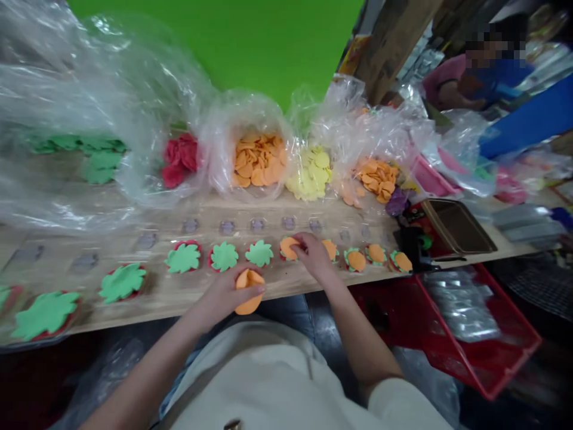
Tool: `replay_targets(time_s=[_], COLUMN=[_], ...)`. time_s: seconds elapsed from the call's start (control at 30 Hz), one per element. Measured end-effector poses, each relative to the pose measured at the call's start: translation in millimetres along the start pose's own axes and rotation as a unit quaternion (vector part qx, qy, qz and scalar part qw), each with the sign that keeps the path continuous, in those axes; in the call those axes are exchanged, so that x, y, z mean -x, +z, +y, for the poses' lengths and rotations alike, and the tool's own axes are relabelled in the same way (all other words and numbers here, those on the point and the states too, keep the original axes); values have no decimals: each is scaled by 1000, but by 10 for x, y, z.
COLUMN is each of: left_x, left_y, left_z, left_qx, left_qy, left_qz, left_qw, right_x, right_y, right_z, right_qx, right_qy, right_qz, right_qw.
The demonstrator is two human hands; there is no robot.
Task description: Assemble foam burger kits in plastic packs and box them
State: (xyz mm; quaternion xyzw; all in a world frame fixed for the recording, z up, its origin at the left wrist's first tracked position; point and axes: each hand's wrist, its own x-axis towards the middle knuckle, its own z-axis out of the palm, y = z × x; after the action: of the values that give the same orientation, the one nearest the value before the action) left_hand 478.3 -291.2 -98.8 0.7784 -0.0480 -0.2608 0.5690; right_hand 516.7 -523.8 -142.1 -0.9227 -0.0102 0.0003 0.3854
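Under the right hand [314, 255], orange cutout [288, 248], half-hidden

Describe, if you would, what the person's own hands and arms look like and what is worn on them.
The bare left hand and bare right hand wear no gloves. The right forearm runs into a loose cream-white fabric sleeve, while the left forearm is bare as far as the picture shows.

Green backdrop [215, 42] behind the bench. Wooden post [394, 48] top right, co-worker in a pink sleeve [443, 77] beside it. Blue panel [528, 116] at far right. Pink plastic container [432, 177] and brown tray [456, 227] sat on the bench's right end. Red plastic crate [483, 364] below, holding silver foil packs [461, 304].
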Motion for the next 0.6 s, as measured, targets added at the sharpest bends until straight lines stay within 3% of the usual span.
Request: replay_targets(time_s=[0.13,0.3,0.37,0.5,0.6], left_x=[-253,-446,-477,-425,-318], left_y=[283,499,531,424,238], left_z=[76,110,116,132,111], left_qx=[-135,-289,-316,-236,-6], left_qy=[54,23,21,49,-25], left_qz=[-39,-75,-71,-11,27], left_qw=[989,954,946,970,999], right_x=[3,195,298,449,500], right_y=[-57,-109,-48,76,45], right_z=[127,93,77,71,36], right_qx=[70,182,217,261,226], right_qy=[-34,-89,-127,-163,-153], right_qz=[17,108,101,33,54], right_qw=[997,973,962,951,961])
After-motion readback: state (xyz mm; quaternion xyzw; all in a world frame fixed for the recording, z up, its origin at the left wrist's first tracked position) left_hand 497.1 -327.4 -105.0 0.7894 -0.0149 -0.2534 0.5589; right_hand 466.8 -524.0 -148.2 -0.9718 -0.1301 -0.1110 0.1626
